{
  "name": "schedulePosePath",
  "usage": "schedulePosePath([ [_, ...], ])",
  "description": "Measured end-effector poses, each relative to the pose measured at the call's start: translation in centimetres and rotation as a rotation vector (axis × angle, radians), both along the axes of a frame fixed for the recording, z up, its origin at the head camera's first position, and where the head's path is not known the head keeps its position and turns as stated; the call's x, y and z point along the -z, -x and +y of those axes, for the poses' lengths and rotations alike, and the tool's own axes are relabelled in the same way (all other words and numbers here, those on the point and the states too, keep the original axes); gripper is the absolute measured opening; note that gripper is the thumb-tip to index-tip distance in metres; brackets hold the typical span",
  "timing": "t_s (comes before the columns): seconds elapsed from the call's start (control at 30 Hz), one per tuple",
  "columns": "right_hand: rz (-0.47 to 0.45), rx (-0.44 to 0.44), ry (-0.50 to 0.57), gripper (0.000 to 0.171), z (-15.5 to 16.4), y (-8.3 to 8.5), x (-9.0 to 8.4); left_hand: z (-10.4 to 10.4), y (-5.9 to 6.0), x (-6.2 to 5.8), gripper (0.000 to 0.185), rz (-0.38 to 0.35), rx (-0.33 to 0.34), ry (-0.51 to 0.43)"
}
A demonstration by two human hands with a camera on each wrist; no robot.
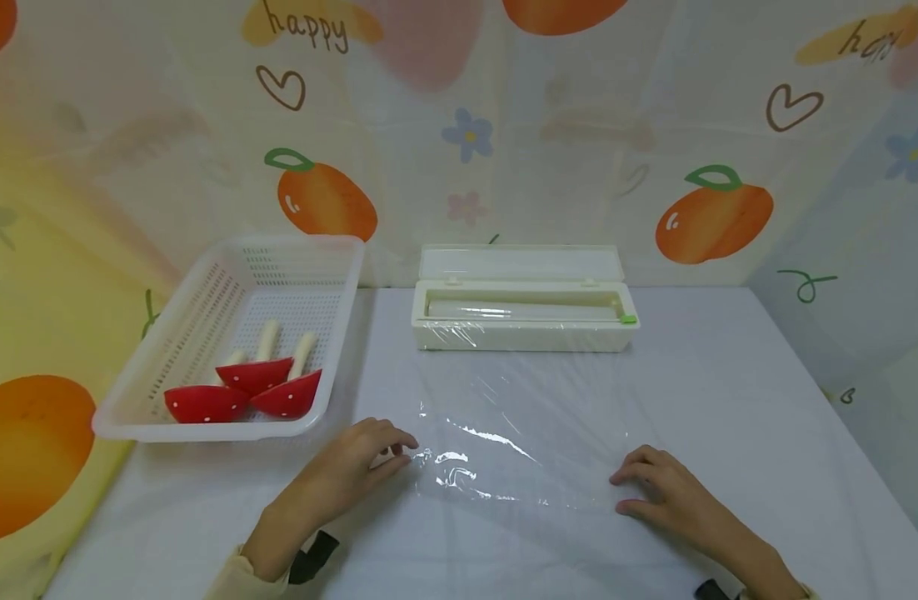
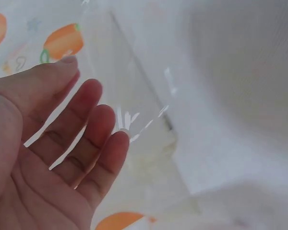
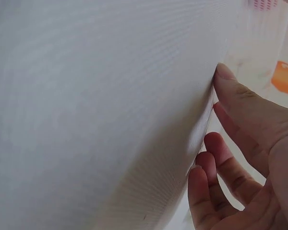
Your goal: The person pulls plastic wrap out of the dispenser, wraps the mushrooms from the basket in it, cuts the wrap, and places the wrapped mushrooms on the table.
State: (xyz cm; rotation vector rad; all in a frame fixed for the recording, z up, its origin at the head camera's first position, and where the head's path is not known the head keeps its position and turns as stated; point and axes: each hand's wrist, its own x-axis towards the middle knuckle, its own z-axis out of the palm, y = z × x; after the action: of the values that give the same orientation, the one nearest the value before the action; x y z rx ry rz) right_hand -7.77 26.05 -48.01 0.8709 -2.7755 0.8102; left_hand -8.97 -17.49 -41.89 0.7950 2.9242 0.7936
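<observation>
A sheet of clear cling film (image 1: 519,417) lies flat on the white table (image 1: 729,400), reaching from a white dispenser box (image 1: 522,321) toward me. The box's lid stands open, with the roll inside and a green slider at its right end. My left hand (image 1: 387,454) rests with its fingertips on the film's near left corner, where the film is wrinkled. My right hand (image 1: 639,487) touches the film's near right edge with lightly bent fingers. In the left wrist view my left hand (image 2: 81,129) has relaxed fingers against the glossy film (image 2: 134,110). In the right wrist view my right hand (image 3: 230,143) has its fingertips pressed to the table (image 3: 86,96).
A white perforated basket (image 1: 204,429) stands at the table's left and holds three red spotted toy mushrooms (image 1: 256,387) with pale stems. A fruit-patterned backdrop (image 1: 714,208) closes in the table behind and on both sides.
</observation>
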Motion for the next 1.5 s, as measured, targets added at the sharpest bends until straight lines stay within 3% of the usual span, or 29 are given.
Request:
schedulePosePath([
  [0.3,-0.007,0.037,-0.008,0.033,-0.2,0.0,0.2,-2.4,0.8,-2.8,0.036,0.335,-0.079,-0.091],
  [0.43,-0.015,0.042,-0.025,0.034,-0.3,0.0,0.1,-3.8,1.6,-3.4,0.038,0.384,-0.122,-0.083],
  [0.67,-0.042,0.046,-0.044,0.034,-0.3,0.0,-0.4,-6.0,2.9,-3.7,0.039,0.301,-0.191,-0.106],
  [0.83,-0.042,0.047,-0.054,0.034,-0.3,0.1,-0.4,-7.4,3.6,-3.3,0.04,0.245,-0.217,-0.114],
  [1.2,0.024,0.026,-0.015,0.036,-0.3,0.1,0.0,-9.4,5.2,-2.3,0.034,0.224,-0.231,-0.127],
  [1.3,0.021,0.03,-0.017,0.035,-0.3,0.1,0.0,-9.8,5.6,-2.2,0.031,0.153,-0.256,-0.12],
  [1.5,0.006,0.037,-0.008,0.035,-0.3,0.1,0.0,-10.5,6.4,-2.3,0.035,-0.069,-0.387,-0.041],
])
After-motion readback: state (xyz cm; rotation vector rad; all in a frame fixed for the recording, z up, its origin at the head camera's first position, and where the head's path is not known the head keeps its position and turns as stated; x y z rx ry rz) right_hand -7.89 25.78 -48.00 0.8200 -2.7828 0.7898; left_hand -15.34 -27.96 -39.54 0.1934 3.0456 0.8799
